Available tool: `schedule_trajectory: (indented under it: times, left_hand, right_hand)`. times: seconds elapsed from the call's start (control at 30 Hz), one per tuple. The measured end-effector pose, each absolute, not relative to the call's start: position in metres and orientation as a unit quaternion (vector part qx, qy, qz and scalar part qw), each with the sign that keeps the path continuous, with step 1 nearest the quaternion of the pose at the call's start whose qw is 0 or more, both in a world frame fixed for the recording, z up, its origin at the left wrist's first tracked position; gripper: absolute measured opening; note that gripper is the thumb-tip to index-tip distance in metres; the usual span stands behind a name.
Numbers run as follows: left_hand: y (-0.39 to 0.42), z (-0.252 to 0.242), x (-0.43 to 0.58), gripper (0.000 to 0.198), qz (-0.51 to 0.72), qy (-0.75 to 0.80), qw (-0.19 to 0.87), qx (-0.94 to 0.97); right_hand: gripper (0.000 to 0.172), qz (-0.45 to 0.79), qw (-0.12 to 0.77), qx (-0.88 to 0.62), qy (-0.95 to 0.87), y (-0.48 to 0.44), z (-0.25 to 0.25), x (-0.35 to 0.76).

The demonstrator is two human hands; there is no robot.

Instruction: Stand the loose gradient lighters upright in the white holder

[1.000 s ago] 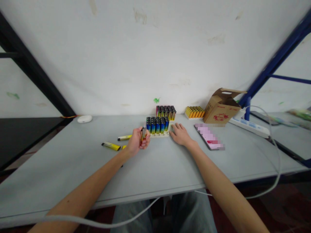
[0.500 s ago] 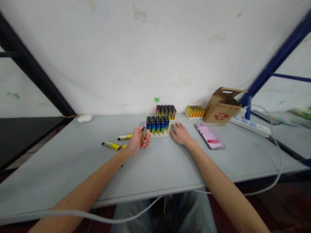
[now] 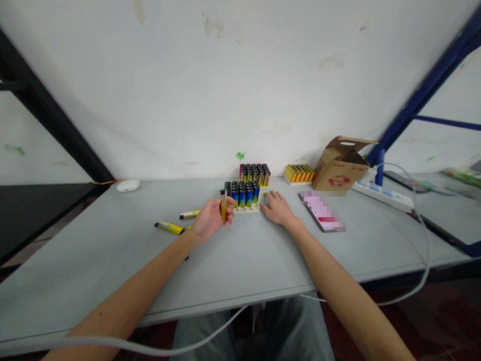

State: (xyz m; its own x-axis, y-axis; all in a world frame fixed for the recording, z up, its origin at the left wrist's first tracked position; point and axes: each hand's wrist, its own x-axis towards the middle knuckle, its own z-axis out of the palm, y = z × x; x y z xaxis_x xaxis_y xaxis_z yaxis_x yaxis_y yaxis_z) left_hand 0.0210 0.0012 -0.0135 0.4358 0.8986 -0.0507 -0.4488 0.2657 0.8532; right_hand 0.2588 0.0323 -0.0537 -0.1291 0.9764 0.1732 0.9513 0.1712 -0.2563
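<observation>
My left hand [image 3: 212, 218] is closed around a yellow lighter [image 3: 224, 208], held upright with its black top showing. Just behind it is a white tray [image 3: 250, 208] with several blue-green, black-topped lighters [image 3: 242, 194] standing in rows; the hand covers its left front part. My right hand [image 3: 277, 208] rests palm down on the table, fingers spread, its fingertips at the tray's right side. Whether they touch it I cannot tell. Left of my left hand lie yellow lighters [image 3: 170, 227], one partly under my wrist.
Behind stand a tray of dark-topped lighters [image 3: 255, 174] and a tray of orange-yellow ones [image 3: 299, 174]. An open cardboard box [image 3: 338, 173], a phone [image 3: 321, 210] and a power strip [image 3: 385, 195] are on the right. A white case [image 3: 128, 186] lies at the back left.
The lighter in my left hand has turned a little, and its black top now shows above the fingers. My right hand stays in place. The view has shifted slightly.
</observation>
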Motion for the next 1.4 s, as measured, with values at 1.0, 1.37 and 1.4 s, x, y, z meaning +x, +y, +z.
schedule_trajectory:
  times: [1.0,1.37,1.4]
  left_hand:
    - [-0.004,-0.024,0.028,0.032,0.359,0.305,0.639,0.608]
    - [0.002,-0.019,0.02,0.023,0.388,0.381,0.563,0.623]
    - [0.003,-0.018,0.019,0.021,0.4,0.387,0.553,0.62]
  right_hand:
    - [0.022,0.295,0.564,-0.353,-0.686,-0.002,-0.027,0.201]
    - [0.017,0.187,0.611,-0.393,-0.661,0.01,-0.013,0.234]
    - [0.016,0.159,0.603,-0.4,-0.671,0.012,-0.013,0.239]
